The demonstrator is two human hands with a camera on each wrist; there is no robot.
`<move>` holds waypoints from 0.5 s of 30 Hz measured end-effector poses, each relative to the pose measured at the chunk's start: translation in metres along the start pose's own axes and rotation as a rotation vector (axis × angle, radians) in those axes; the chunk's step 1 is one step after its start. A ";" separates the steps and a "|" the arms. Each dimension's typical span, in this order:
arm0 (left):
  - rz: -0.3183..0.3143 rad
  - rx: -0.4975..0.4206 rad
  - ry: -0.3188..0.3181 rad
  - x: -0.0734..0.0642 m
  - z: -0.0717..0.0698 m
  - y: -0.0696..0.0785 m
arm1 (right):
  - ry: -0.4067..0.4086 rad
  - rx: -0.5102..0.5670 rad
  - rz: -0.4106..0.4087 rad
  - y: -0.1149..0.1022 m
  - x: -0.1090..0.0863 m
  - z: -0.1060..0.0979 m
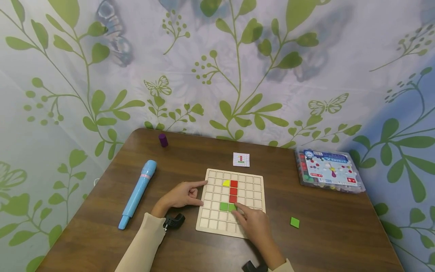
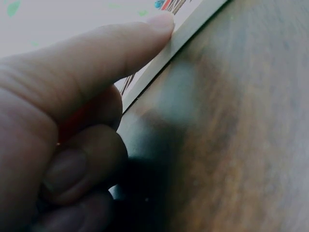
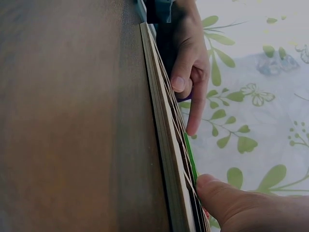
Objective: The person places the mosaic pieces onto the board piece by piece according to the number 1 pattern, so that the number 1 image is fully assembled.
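A pale wooden grid board (image 1: pixel 214 225) lies on the table. In its cells are a yellow piece (image 1: pixel 226 183), a column of red square tiles (image 1: pixel 233 191) and, below, a green square tile (image 1: pixel 224 206). My right hand (image 1: pixel 256 224) pinches another green tile (image 1: pixel 232 207) beside that one, thumb and index finger at its right side, down at the board. My left hand (image 1: pixel 185 194) touches the board's left edge with straight index finger and thumb, its other fingers curled in. The left wrist view shows an extended finger (image 2: pixel 111 50) at the board's rim.
A small pattern card (image 1: pixel 241 159) lies behind the board. One loose green tile (image 1: pixel 295 222) is to the right. A clear plastic box (image 1: pixel 331 172) stands at the back right. On the left are a blue stick-shaped thing (image 1: pixel 137 194) and a purple cylinder (image 1: pixel 163 140).
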State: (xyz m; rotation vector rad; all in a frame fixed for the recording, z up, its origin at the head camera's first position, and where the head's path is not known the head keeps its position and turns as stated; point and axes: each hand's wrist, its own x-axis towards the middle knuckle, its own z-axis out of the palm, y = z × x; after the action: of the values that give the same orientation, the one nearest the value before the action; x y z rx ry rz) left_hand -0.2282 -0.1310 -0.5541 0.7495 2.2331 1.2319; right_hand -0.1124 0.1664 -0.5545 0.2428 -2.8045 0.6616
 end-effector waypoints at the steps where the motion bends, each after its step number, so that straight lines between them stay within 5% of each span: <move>1: -0.001 -0.001 0.000 0.000 0.000 0.000 | -0.003 0.000 0.005 0.000 0.000 0.000; 15: 0.019 0.011 0.001 0.001 0.001 -0.002 | 0.003 0.046 0.027 0.002 0.000 0.003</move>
State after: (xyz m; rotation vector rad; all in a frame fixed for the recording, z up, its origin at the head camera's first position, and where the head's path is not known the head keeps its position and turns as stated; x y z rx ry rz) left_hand -0.2288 -0.1310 -0.5560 0.7759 2.2403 1.2308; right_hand -0.1131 0.1670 -0.5584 0.2131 -2.7971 0.7328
